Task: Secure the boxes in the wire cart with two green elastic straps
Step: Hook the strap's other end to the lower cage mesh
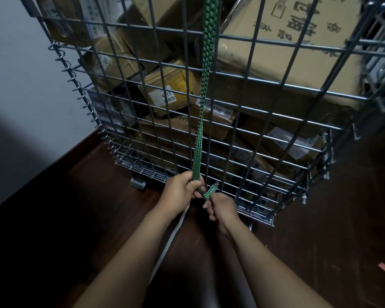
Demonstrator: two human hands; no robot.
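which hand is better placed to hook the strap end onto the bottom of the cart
Right, probably. The right hand pinches the strap's hook end beside the cart's bottom wires, while the left hand grips the green strap above.

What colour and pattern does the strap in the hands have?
Green strap with a darker woven diamond pattern, seen best in the head view, the only one.

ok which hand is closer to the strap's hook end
Right. The right hand pinches the short tail just below the hook end; the left hand grips the green strap further left, where it comes down the cart.
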